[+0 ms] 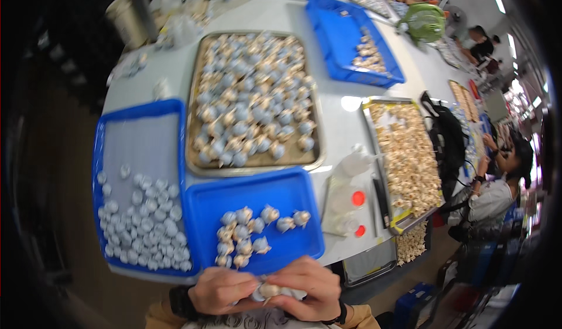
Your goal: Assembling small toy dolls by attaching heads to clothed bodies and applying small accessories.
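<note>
Head view: both hands meet just off the table's [339, 124] near edge, left hand [219, 290] and right hand [310, 288] pinched together on one small wrapped piece [268, 290], below the blue tray [293, 182].

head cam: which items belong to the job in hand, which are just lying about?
In the job: small piece held by left hand and right hand; near blue tray of finished pieces; metal tray; left blue tray of caps.

Lying about: green fan; black bag; squeeze bottle.
</note>
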The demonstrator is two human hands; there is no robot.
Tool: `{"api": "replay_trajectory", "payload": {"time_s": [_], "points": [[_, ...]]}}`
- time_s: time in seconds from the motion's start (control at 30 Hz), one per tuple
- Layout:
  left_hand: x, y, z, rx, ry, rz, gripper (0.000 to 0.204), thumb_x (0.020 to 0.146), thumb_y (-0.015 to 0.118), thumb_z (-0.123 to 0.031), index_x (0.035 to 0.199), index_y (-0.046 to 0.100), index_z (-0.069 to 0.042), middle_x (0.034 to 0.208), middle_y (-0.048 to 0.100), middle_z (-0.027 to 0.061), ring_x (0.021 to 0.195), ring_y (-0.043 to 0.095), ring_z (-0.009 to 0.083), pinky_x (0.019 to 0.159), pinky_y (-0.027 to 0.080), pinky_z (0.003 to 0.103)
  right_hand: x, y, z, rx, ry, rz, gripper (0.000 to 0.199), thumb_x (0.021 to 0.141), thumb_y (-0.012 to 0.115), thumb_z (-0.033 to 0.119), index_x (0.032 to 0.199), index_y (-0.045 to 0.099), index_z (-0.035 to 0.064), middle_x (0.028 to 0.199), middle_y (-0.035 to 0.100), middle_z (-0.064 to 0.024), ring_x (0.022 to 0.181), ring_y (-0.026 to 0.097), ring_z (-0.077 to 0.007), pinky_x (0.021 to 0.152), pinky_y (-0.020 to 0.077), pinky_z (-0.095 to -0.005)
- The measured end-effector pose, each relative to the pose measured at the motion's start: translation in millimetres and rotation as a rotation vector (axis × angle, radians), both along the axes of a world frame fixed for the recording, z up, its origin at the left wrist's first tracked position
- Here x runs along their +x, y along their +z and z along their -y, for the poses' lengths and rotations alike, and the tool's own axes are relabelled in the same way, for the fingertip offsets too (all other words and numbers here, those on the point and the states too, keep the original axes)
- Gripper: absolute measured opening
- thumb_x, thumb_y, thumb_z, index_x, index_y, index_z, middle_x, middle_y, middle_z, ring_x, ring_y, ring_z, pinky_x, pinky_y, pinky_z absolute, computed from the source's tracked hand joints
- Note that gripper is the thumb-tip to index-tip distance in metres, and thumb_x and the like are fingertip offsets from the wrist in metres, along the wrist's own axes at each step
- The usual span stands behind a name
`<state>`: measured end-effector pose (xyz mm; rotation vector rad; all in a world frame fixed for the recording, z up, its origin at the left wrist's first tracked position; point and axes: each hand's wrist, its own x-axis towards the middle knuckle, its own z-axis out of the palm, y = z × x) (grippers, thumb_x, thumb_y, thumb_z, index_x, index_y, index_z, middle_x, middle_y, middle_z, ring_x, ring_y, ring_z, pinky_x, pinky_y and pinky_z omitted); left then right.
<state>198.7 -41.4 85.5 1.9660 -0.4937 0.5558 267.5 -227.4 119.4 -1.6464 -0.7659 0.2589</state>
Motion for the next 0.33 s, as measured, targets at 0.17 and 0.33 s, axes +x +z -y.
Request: {"api": "replay_trajectory", "payload": {"time_s": [0.17, 0.33], "points": [[-9.0, 14.7, 21.8, 0.105, 0.140, 0.109, 0.033, 0.073, 0.074, -0.026, 0.088, 0.056, -0.003, 0.075, 0.061, 0.0066, 0.062, 0.059, 0.0172, 0.052, 0.044, 0.028, -9.7, -10.6, 12.3, 0.030, 0.057, -0.115, 0.031, 0.075, 0.070, 0.005, 0.105, 0.064, -0.0011, 0.097, 0.065, -0.0133, 0.088, 0.061, -0.0255, 0.072, 0.0474, -0.0318], [-2.6, -12.3, 7.5, 0.058, 0.190, -0.073, 0.030, 0.086, 0.064, -0.027, 0.095, 0.058, 0.001, 0.088, 0.063, 0.0137, 0.073, 0.058, 0.0231, 0.069, 0.048, 0.033, 2.0, 15.3, 4.4, 0.183, 0.092, -0.034, 0.023, 0.089, 0.058, 0.022, 0.101, 0.065, 0.0031, 0.092, 0.063, -0.0165, 0.083, 0.059, -0.0302, 0.073, 0.0466, -0.0352]]}}
